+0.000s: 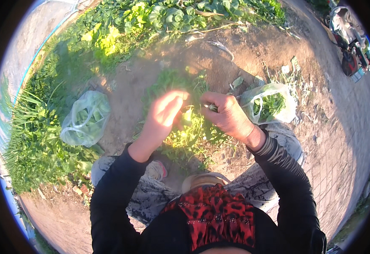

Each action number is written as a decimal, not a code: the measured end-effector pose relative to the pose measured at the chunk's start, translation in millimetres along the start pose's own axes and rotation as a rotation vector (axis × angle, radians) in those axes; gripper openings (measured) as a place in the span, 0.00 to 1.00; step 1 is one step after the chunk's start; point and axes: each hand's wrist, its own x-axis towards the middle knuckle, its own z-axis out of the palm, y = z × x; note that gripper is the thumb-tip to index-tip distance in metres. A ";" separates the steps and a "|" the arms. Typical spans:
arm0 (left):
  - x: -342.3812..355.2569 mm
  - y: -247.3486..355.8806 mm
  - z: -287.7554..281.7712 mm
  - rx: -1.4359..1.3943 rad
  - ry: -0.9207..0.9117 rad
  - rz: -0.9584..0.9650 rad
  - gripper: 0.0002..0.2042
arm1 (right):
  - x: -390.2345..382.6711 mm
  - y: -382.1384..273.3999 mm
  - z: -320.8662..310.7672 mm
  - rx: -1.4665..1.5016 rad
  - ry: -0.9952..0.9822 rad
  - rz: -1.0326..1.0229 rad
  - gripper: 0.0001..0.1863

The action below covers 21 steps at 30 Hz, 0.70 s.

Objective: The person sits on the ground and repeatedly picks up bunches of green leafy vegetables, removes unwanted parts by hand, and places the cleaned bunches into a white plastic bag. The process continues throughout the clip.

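Note:
My right hand (229, 114) is closed, with a small bunch of pale green stems (211, 107) showing between its thumb and fingers. Across from it, my left hand (166, 112) is held over the greens. Bright sun and blur wash out its fingers, so its grip is unclear. Beneath and between both hands grow leafy green plants (189, 137), sunlit on the near side and blurred on the far side. Close to my right wrist stands a clear plastic bag (288, 101) with cut leafy greens (269, 106) inside its open mouth.
A second clear plastic bag (85, 118) holding greens sits at the left beside a dense vegetable bed (45, 148). More leafy vegetables (185, 17) grow at the far side. Bare soil (252, 51) lies between, with a paved path (333, 161) at right.

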 end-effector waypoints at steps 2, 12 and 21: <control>-0.2 0.7 -7.8 0.038 -0.026 0.025 0.10 | 1.6 0.6 -1.4 0.169 0.007 -0.012 0.09; -4.3 -3.8 -13.9 0.305 0.072 0.118 0.10 | 4.1 3.5 -3.8 0.770 -0.134 0.238 0.05; -10.9 9.1 14.0 0.458 0.100 0.394 0.09 | 1.5 6.3 -1.9 0.910 -0.173 0.210 0.08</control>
